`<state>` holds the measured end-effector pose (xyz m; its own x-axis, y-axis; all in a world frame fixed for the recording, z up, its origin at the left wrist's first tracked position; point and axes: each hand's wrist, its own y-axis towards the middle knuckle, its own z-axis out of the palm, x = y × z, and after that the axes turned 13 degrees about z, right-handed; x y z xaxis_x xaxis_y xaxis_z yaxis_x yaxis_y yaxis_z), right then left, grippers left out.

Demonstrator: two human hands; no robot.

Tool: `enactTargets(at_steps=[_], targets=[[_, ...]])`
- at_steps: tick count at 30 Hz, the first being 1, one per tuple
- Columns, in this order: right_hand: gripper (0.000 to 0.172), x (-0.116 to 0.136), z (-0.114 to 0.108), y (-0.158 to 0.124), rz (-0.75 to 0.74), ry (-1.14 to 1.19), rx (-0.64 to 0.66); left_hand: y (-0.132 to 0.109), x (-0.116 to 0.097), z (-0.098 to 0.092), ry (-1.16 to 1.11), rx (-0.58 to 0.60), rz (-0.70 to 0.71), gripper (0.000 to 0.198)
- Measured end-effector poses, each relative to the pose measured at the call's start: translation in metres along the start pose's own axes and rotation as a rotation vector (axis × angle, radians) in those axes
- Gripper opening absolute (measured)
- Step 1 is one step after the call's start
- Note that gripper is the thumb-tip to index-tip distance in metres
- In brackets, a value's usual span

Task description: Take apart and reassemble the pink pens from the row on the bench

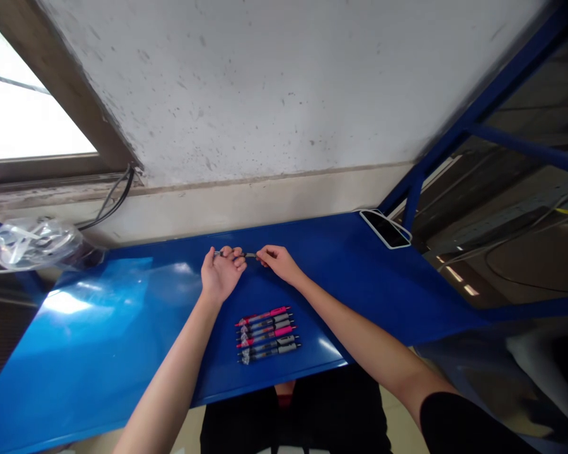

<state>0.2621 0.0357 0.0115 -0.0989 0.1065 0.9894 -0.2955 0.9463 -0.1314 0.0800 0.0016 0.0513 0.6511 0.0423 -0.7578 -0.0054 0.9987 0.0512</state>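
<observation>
A slim, dark pen with a pale section point(250, 255) is held above a glossy blue metal-looking table point(350, 271). The left hand point(222, 271), palm turned up, has its fingers curled about the pen's left part; the fingers of the right hand point(275, 261) pinch narrowly at its right end. Nearer the body than both sets of fingers lies a row of pink-red and grey-black pens with clear barrels point(265, 337) (about six, closely spaced and roughly parallel). The handling of the held pen appears under way and incomplete, since it is not laid down; whether the row is finished or waiting cannot be told. Beyond and to the right of the right fingers lies a white-edged, dark-screened phone point(385, 228); well left of the left fingers sits a crumpled clear plastic bag point(33, 243).
</observation>
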Motion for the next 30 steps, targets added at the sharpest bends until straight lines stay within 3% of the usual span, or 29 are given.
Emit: enactTargets(at_steps=[7,30], targets=[[0.027,-0.0027,0.0042,-0.0004,-0.047,-0.048,-0.033,-0.0027,-0.0002,-0.0011,-0.047,-0.044,0.06,0.046],[0.027,-0.0101,0.0081,0.0011,-0.059,-0.075,-0.075,-0.0035,0.0051,-0.0045,-0.031,-0.115,0.1,0.041]])
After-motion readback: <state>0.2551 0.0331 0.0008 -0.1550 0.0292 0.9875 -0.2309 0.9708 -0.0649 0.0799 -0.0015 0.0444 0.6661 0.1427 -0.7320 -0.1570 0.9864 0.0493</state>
